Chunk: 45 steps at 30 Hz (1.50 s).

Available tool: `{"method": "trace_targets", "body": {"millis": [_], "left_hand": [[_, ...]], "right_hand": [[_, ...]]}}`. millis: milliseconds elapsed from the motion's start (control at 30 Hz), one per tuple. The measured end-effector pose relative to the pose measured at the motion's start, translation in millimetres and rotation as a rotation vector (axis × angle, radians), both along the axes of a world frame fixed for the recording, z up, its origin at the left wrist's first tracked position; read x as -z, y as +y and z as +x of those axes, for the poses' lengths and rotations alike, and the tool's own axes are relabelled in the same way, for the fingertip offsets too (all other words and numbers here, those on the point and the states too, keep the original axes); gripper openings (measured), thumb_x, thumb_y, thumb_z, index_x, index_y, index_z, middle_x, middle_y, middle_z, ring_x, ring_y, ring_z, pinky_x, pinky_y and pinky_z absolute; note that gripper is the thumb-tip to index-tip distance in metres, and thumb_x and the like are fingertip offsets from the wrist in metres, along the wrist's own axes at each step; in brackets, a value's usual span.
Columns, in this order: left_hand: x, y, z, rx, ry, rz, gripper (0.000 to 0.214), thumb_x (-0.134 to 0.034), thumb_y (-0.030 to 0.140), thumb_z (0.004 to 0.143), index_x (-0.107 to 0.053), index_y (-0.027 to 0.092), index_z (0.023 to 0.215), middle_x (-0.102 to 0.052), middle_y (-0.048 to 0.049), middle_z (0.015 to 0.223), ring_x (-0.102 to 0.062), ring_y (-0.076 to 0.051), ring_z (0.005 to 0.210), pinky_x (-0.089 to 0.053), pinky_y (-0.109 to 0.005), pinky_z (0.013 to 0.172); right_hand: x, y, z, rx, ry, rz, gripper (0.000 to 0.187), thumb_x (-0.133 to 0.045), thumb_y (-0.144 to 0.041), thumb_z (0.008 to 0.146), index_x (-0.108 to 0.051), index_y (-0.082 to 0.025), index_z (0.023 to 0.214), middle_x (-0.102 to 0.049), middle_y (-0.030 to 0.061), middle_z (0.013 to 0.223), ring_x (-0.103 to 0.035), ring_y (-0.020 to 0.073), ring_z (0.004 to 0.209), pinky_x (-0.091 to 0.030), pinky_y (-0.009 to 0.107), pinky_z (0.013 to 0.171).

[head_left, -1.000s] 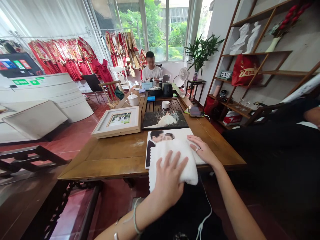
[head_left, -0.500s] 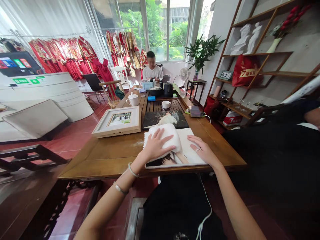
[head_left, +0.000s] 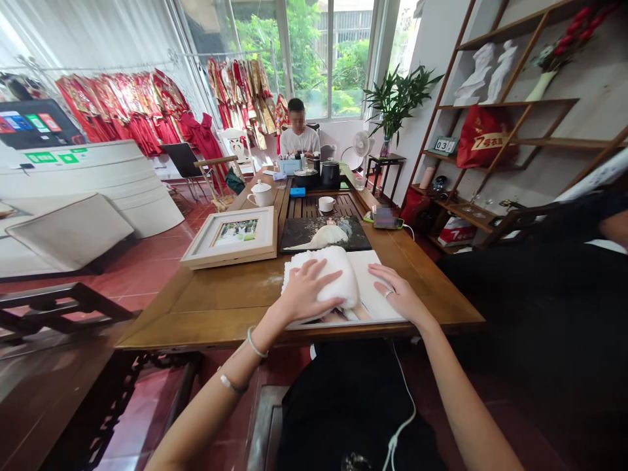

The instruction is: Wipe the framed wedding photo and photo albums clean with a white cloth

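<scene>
Head view: wide-spread left hand (head_left: 307, 288) is pressing cloth (head_left: 341, 260) on picture (head_left: 375, 307), likely wiping; flat right hand (head_left: 401, 294) is bracing its three o'clock, next stroke probably needing steadiness

The left forearm (head_left: 210, 392), bare, rises from the bottom edge, left of centre, to a nearly straight left wrist (head_left: 269, 324). The left hand (head_left: 305, 289) lies palm down at the frame's centre, fingers spread toward the upper right, thumb lowest. The right forearm (head_left: 464, 386) slants up from the lower right; the right hand (head_left: 403, 297) rests palm down right of centre, fingers pointing upper left, thumb apart. How hard either palm presses is difficult to judge.
</scene>
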State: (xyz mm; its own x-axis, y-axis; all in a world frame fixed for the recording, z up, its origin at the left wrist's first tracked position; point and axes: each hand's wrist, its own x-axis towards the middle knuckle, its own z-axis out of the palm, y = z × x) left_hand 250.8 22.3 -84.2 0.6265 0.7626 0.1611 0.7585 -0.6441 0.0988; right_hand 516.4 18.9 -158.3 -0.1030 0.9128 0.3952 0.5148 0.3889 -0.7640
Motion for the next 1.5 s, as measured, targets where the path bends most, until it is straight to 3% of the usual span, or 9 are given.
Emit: {"method": "trace_targets", "body": {"millis": [167,300,433,600,767,900,1167,1500], "left_hand": [[-2.5,-37.2,-4.9,0.088,-0.004,-0.053,0.059,-0.052,0.049,0.086,-0.038,0.038,0.143,-0.028,-0.0077,0.155,-0.023,-0.038,0.140,-0.030,-0.060,0.104],[2.8,-43.7,-4.6,0.001,0.038,-0.023,0.066,-0.060,0.031,0.079,-0.040,0.036,0.141,-0.028,-0.0085,0.154,-0.015,-0.040,0.143,-0.015,-0.068,0.108],[4.4,-27.3,-2.9,-0.039,0.024,-0.029,0.067,-0.060,0.020,0.076,-0.044,0.035,0.140,-0.031,-0.0072,0.153,-0.017,-0.038,0.143,-0.021,-0.062,0.110],[2.5,13.0,-1.4,-0.026,0.040,-0.034,0.067,-0.056,0.020,0.078,-0.041,0.036,0.141,-0.030,-0.0049,0.154,-0.020,-0.036,0.142,-0.022,-0.068,0.105],[9.7,51.8,3.1,0.001,0.008,0.019,0.063,-0.057,0.024,0.080,-0.042,0.029,0.141,-0.033,-0.0065,0.153,-0.022,-0.033,0.142,-0.025,-0.056,0.109],[12.8,59.1,5.9,-0.009,-0.013,0.024,0.060,-0.056,0.027,0.082,-0.043,0.028,0.141,-0.035,-0.0067,0.151,-0.022,-0.032,0.141,-0.026,-0.053,0.110],[11.7,19.6,2.8,-0.064,-0.047,0.004,0.061,-0.058,0.029,0.078,-0.046,0.029,0.138,-0.037,-0.0079,0.149,-0.021,-0.034,0.141,-0.033,-0.055,0.104],[7.1,-63.6,1.9,-0.108,-0.033,-0.084,0.071,-0.062,0.029,0.073,-0.041,0.032,0.141,-0.031,-0.0068,0.153,-0.018,-0.037,0.142,-0.025,-0.065,0.106]], "right_hand": [[0.2,-0.5,-0.4,-0.001,-0.003,0.012,0.034,-0.052,-0.039,0.088,-0.066,-0.026,0.116,-0.057,0.0093,0.133,-0.047,0.0257,0.130,-0.031,0.050,0.114],[0.2,-1.0,0.2,0.001,0.004,0.016,0.033,-0.052,-0.039,0.088,-0.066,-0.027,0.116,-0.058,0.0079,0.132,-0.048,0.0252,0.130,-0.031,0.050,0.114],[-0.3,-1.1,0.3,0.003,0.002,0.007,0.033,-0.053,-0.038,0.087,-0.066,-0.027,0.115,-0.057,0.0083,0.133,-0.047,0.0255,0.130,-0.031,0.050,0.114],[-0.9,-0.5,-0.2,0.002,-0.001,-0.004,0.034,-0.052,-0.039,0.088,-0.065,-0.026,0.116,-0.056,0.0085,0.134,-0.046,0.0258,0.131,-0.030,0.050,0.114],[0.8,0.4,0.7,-0.006,0.009,0.005,0.034,-0.053,-0.040,0.088,-0.066,-0.026,0.116,-0.057,0.0086,0.133,-0.047,0.0253,0.130,-0.030,0.050,0.114],[2.3,0.6,1.4,-0.008,0.022,0.012,0.034,-0.053,-0.040,0.088,-0.065,-0.027,0.116,-0.057,0.0077,0.133,-0.047,0.0252,0.131,-0.030,0.050,0.115],[1.8,0.1,0.3,-0.006,0.029,0.013,0.035,-0.053,-0.042,0.088,-0.065,-0.028,0.118,-0.057,0.0073,0.134,-0.047,0.0252,0.130,-0.030,0.050,0.115],[1.2,-0.7,-0.2,0.001,0.015,0.021,0.033,-0.053,-0.040,0.087,-0.066,-0.028,0.115,-0.058,0.0079,0.132,-0.048,0.0252,0.129,-0.031,0.050,0.114]]}}
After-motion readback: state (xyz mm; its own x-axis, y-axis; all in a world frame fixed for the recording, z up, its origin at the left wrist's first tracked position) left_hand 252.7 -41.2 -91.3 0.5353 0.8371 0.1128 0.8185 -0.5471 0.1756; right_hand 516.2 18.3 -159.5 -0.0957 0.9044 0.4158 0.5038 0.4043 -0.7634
